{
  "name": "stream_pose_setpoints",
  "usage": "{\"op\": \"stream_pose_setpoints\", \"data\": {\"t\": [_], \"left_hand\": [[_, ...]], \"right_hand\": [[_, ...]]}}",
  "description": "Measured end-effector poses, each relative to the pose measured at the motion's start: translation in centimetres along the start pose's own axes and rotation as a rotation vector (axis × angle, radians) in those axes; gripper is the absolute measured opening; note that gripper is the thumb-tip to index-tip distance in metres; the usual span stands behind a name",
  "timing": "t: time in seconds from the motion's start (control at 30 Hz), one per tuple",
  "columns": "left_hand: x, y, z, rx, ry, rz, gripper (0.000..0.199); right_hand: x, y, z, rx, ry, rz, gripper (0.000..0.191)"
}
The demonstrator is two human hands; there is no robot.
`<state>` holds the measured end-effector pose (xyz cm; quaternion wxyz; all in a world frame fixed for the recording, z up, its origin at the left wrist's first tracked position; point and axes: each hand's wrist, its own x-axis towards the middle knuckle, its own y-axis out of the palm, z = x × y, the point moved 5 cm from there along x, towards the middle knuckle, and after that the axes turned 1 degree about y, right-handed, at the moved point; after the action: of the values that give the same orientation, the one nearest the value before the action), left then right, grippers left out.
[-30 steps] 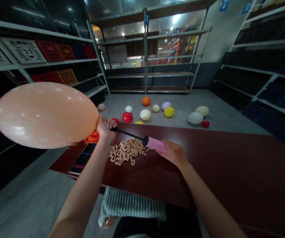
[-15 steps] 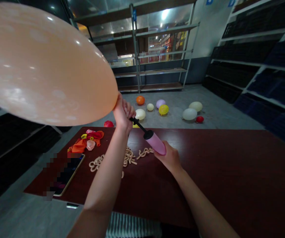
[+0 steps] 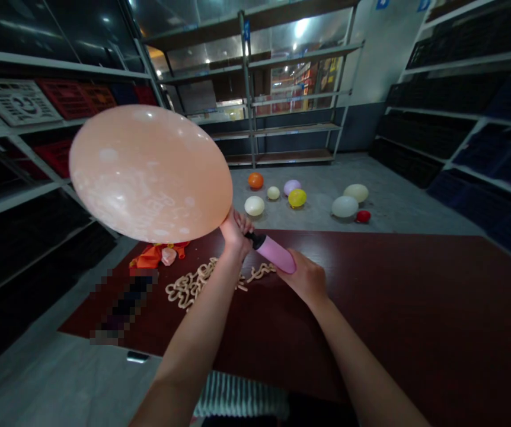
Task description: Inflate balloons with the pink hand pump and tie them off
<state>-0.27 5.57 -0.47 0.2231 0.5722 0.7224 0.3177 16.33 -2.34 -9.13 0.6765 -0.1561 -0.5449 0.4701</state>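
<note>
A large peach balloon [image 3: 151, 175] with pale spots is at the upper left. My left hand [image 3: 236, 232] is closed around its neck, where it meets the black nozzle end of a pink hand pump [image 3: 277, 254]. My right hand [image 3: 306, 276] is wrapped round the far end of the pump's pink barrel. The black rod is pushed in, with little of it showing. Under my left forearm, tan twisting balloons [image 3: 193, 284] lie on the table. Uninflated orange and red balloons [image 3: 146, 259] and a light pink one [image 3: 169, 256] lie at the table's left.
The dark red table [image 3: 415, 296] carries a blurred-out phone [image 3: 128, 302] at its left edge. Several inflated balloons rest on the floor beyond, among them an orange one [image 3: 255, 181] and a yellow one [image 3: 297, 198]. Metal shelves [image 3: 297, 156] stand behind; crates [image 3: 64, 98] fill the left rack.
The peach balloon has come down and to the right, and looks smaller. My left hand has moved toward my right, and the pump's black rod has gone into the barrel.
</note>
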Motion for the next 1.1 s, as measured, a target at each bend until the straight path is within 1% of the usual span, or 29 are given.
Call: {"op": "stream_pose_setpoints", "data": {"t": [0.13, 0.27, 0.4, 0.5, 0.57, 0.63, 0.7, 0.73, 0.8, 0.87, 0.93, 1.0, 1.1], "left_hand": [[-0.4, -3.5, -1.0, -0.022, 0.010, -0.107, 0.061], [-0.7, -6.4, -2.9, -0.061, 0.044, -0.158, 0.060], [-0.7, -9.2, -5.8, -0.083, 0.102, -0.194, 0.059], [-0.6, -10.9, -8.3, -0.099, 0.132, -0.205, 0.056], [-0.6, -11.6, -10.1, -0.113, 0.140, -0.202, 0.054], [-0.6, -11.7, -11.7, -0.127, 0.148, -0.197, 0.054], [-0.5, -11.1, -12.9, -0.132, 0.160, -0.185, 0.057], [-0.5, -10.5, -13.4, -0.130, 0.176, -0.167, 0.059], [-0.2, -8.6, -13.8, -0.115, 0.218, -0.122, 0.061], [0.1, -6.3, -13.7, -0.090, 0.257, -0.075, 0.063], [0.5, -3.8, -13.0, -0.065, 0.279, -0.032, 0.063], [1.0, -1.3, -11.9, -0.039, 0.270, 0.006, 0.062], [1.5, 2.0, -9.1, -0.005, 0.213, 0.050, 0.061]], "right_hand": [[-0.2, 0.6, 0.8, -0.076, -0.095, 0.060, 0.034], [-0.7, 0.8, 1.1, -0.135, -0.162, 0.077, 0.034], [-1.1, 0.9, 1.5, -0.145, -0.248, 0.082, 0.033], [-1.2, 0.8, 1.8, -0.138, -0.287, 0.099, 0.029], [-1.2, 0.7, 2.1, -0.132, -0.296, 0.108, 0.028], [-1.1, 0.6, 2.3, -0.121, -0.290, 0.111, 0.028], [-1.0, 0.6, 2.5, -0.095, -0.278, 0.118, 0.028], [-0.9, 0.6, 2.4, -0.075, -0.264, 0.122, 0.028], [-0.8, 0.7, 2.2, -0.041, -0.223, 0.120, 0.029], [-0.7, 0.8, 1.7, -0.021, -0.170, 0.104, 0.032], [-0.6, 0.7, 1.1, 0.000, -0.112, 0.083, 0.036], [-0.6, 0.6, 0.6, 0.035, -0.050, 0.075, 0.038], [-0.4, 0.4, -0.1, 0.069, 0.038, 0.067, 0.035]]}}
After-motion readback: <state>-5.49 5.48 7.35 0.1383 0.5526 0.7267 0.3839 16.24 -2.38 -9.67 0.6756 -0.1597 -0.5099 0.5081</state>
